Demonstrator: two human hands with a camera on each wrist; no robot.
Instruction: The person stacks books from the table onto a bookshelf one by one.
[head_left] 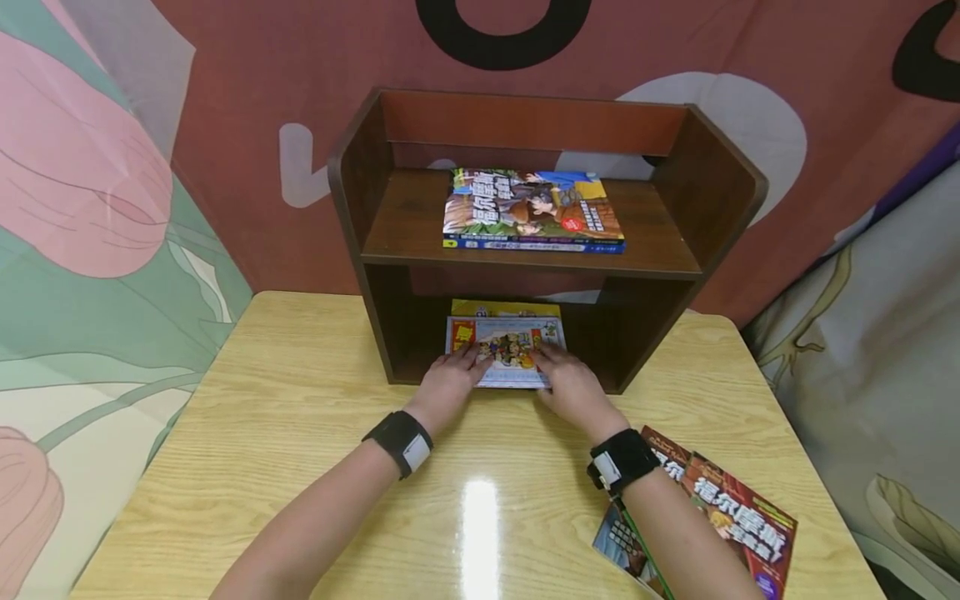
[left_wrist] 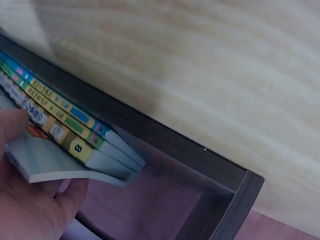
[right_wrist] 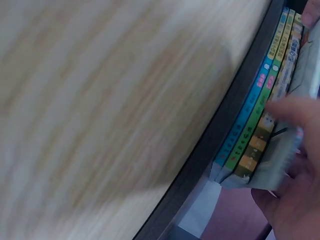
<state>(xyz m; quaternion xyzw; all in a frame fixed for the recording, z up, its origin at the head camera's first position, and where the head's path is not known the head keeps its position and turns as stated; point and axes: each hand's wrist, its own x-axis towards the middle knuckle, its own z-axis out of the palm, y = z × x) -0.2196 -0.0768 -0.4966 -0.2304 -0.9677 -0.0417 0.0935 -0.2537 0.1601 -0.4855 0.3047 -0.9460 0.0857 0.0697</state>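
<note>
A thin book with a light blue cover [head_left: 512, 347] lies tilted over a stack on the lower shelf. My left hand [head_left: 444, 387] grips its left side, thumb on top and fingers beneath. On the opposite side, my right hand [head_left: 577, 388] pinches the same book. The wrist views show the stacked books [left_wrist: 60, 112] under it, with blue, green and yellow-brown spines facing out. A yellow cover [head_left: 506, 308] shows behind the held book. Part of the held book is hidden by my fingers.
The dark brown two-tier bookshelf [head_left: 540, 265] stands at the back of the wooden table [head_left: 315, 400]. Comic books [head_left: 532, 208] lie stacked on its upper shelf. More red-covered books [head_left: 742, 517] lie at the right front, partly under my right forearm.
</note>
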